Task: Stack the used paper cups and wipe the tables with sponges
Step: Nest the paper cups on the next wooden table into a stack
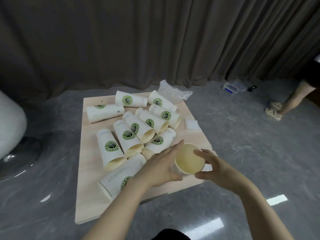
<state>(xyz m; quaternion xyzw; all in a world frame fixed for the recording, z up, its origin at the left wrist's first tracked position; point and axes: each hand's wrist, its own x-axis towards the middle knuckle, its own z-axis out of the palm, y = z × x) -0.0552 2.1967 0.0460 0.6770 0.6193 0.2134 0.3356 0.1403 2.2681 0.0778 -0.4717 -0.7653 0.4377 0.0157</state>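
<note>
Upright cup (189, 161): stands mouth up on the near right part of the worktop (90, 196), its long axis vertical, its pale yellow inside showing and seemingly dry.
Left hand (161, 163): lies against the upright cup's left wall, fingers fairly straight along it and thumb low by its base; it steadies more than clutches.
Right hand (210, 168): curls round the cup's right side, fingers over the rim and thumb under the near edge, so it is grasping the cup.
Key relation: the cup sits directly between the two hands, while the lying cups (128, 135) spread away to the left and far side, nearer the left hand.
Lying cups: about ten, all on their sides, white with a green round logo, most mouths pointing near and right.
Sponges: one white sponge (191, 124) rests at the right edge, another sponge (207, 167) just right of the held cup.
Judgement: stacking has barely begun; this cup likely serves as the base.
</note>
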